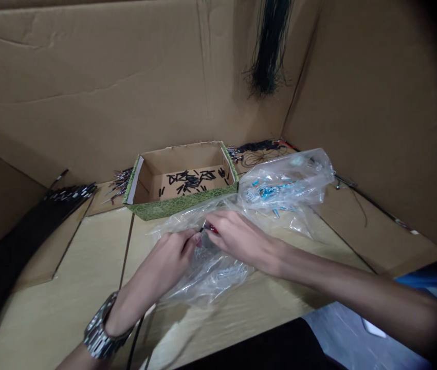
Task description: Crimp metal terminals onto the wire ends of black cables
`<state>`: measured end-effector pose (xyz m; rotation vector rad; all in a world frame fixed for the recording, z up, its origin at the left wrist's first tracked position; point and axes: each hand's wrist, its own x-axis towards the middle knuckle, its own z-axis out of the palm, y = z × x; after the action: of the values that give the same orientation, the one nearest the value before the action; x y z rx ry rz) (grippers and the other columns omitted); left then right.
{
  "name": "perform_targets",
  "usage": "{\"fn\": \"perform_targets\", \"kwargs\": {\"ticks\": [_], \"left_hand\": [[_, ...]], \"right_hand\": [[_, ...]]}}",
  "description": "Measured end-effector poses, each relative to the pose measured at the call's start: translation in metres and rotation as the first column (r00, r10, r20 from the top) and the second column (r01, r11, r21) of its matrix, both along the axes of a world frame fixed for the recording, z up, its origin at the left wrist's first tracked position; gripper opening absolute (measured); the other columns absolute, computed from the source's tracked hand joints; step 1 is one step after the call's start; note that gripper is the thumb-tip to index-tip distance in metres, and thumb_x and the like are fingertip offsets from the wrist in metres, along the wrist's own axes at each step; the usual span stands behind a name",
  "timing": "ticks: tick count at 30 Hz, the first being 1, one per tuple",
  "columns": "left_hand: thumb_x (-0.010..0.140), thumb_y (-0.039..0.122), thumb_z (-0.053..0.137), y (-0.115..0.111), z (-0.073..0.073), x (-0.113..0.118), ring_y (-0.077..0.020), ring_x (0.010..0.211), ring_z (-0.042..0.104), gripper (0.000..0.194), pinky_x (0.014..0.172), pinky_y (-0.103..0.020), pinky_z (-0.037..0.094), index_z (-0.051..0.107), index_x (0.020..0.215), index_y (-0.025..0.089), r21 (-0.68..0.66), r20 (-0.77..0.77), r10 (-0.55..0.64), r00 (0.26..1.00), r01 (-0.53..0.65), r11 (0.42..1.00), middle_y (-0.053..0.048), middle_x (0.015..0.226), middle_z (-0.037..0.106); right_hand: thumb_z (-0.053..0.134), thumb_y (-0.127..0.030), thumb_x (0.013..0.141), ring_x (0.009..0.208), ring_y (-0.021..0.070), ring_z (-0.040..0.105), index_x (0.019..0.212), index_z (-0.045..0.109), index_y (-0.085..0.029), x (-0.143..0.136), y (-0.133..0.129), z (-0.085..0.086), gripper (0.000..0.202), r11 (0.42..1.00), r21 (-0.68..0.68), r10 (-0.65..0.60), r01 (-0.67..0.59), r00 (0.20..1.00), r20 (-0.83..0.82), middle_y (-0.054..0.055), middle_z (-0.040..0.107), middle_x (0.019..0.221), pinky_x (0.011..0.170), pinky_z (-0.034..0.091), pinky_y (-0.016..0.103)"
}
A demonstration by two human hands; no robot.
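My left hand (174,252) is closed in a pinch around a thin black piece (202,229), whose tip points up and right. Facing it, my right hand (236,237) has its fingers closed on a small red and metallic thing (212,228), mostly hidden by the fingers. The two sets of fingertips almost meet at the black piece. Beneath both hands a clear plastic bag (218,285) lies crumpled on the table. Just beyond them stands a green-patterned cardboard box (180,204) with many short black tubes (191,181) scattered on its floor.
A second clear bag (311,172) with bright blue pieces (270,190) lies right of the box. Bundles of black wires lie left (74,192) and behind right (260,146). Dark strands (268,56) hang before the cardboard wall (126,77). Cardboard also encloses both sides.
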<state>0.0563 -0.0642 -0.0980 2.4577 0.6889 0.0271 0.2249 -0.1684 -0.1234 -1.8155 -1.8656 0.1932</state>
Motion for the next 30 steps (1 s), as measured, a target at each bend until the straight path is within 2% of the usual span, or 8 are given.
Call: {"fn": "perform_targets", "kwargs": {"ticks": [4,7,11,15,20,25,30], "left_hand": [[0.101,0.031,0.037,0.012,0.002,-0.003,-0.0167,0.06,0.051,0.031,0.068,-0.031,0.033,0.061,0.085,0.02,0.003,0.006,0.032,0.999,-0.032,0.999,0.002,0.064,0.057],[0.101,0.037,0.037,0.015,0.001,-0.003,-0.0164,0.061,0.052,0.035,0.067,-0.031,0.033,0.059,0.081,0.019,-0.006,0.013,0.026,1.0,-0.026,1.0,0.001,0.064,0.058],[0.102,0.041,0.037,0.012,-0.002,-0.001,-0.0159,0.062,0.052,0.037,0.066,-0.031,0.033,0.059,0.083,0.019,-0.017,0.003,0.006,1.0,-0.006,1.0,0.001,0.064,0.058],[0.103,0.043,0.036,0.01,-0.003,0.0,-0.0146,0.061,0.051,0.039,0.065,-0.03,0.034,0.057,0.08,0.018,-0.033,-0.004,-0.017,1.0,0.017,0.999,0.002,0.064,0.056],[0.104,0.045,0.035,0.009,-0.004,0.0,-0.0138,0.061,0.049,0.042,0.066,-0.029,0.035,0.054,0.077,0.018,-0.064,0.024,-0.05,0.998,0.051,0.997,0.003,0.063,0.053],[0.104,0.044,0.034,0.005,-0.004,-0.001,-0.0146,0.064,0.05,0.042,0.068,-0.03,0.035,0.053,0.077,0.018,-0.058,0.034,-0.041,0.999,0.043,0.997,0.003,0.066,0.054],[0.104,0.04,0.035,0.004,-0.007,0.0,-0.0155,0.067,0.051,0.039,0.07,-0.03,0.034,0.055,0.079,0.018,-0.056,0.035,-0.057,0.998,0.059,0.997,0.002,0.069,0.055]], "right_hand": [[0.056,-0.018,0.093,0.071,0.0155,0.056,0.083,0.059,-0.016,0.021,-0.004,-0.003,0.011,0.999,-0.011,-0.03,0.03,0.999,-0.012,0.005,0.063,0.082,0.065,0.038,0.029],[0.062,-0.02,0.089,0.07,0.0158,0.057,0.084,0.062,-0.017,0.029,-0.009,-0.003,0.007,0.997,-0.025,-0.08,0.079,0.996,-0.047,0.004,0.064,0.082,0.064,0.039,0.03],[0.063,-0.023,0.089,0.075,0.0171,0.06,0.089,0.065,-0.018,0.022,-0.013,0.0,0.005,0.993,-0.019,-0.118,0.117,0.988,-0.103,0.004,0.066,0.085,0.068,0.043,0.031],[0.063,-0.027,0.09,0.08,0.0186,0.061,0.093,0.065,-0.019,0.01,-0.015,0.006,0.009,0.994,-0.008,-0.106,0.106,0.987,-0.121,0.004,0.067,0.088,0.072,0.044,0.032],[0.06,-0.023,0.09,0.085,0.0193,0.063,0.1,0.066,-0.017,0.001,-0.014,0.013,0.013,0.995,-0.014,-0.104,0.103,0.986,-0.133,0.006,0.068,0.092,0.073,0.043,0.031],[0.058,-0.019,0.089,0.078,0.0172,0.061,0.088,0.063,-0.015,-0.004,-0.01,0.016,0.006,0.994,-0.003,-0.11,0.11,0.989,-0.1,0.006,0.067,0.086,0.066,0.04,0.029],[0.053,-0.012,0.088,0.071,0.0152,0.056,0.086,0.062,-0.013,-0.009,-0.007,0.014,0.01,0.997,-0.019,-0.077,0.076,0.997,-0.019,0.008,0.066,0.084,0.058,0.032,0.028]]}}
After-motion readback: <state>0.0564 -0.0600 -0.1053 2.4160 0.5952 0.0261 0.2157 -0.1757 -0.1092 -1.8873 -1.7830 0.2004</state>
